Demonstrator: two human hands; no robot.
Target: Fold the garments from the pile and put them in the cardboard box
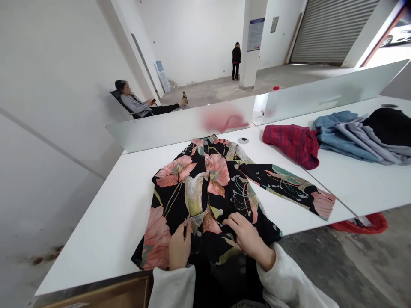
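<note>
A black shirt with large pink and green flowers (205,184) lies spread on the white table (122,214), front up, its right sleeve (289,186) stretched out toward the table's edge. My left hand (180,246) is closed, pinching the shirt's lower front near the hem. My right hand (247,237) rests on the fabric beside it, fingers curled and gripping the lower placket. Both hands are at the near edge of the table, in white sleeves.
A red plaid garment (293,143) lies to the right, with blue, grey and black clothes (362,132) heaped beyond it. A frosted divider (180,126) runs along the table's far side. A red basin (366,222) sits on the floor. One person reclines at left, another stands far off.
</note>
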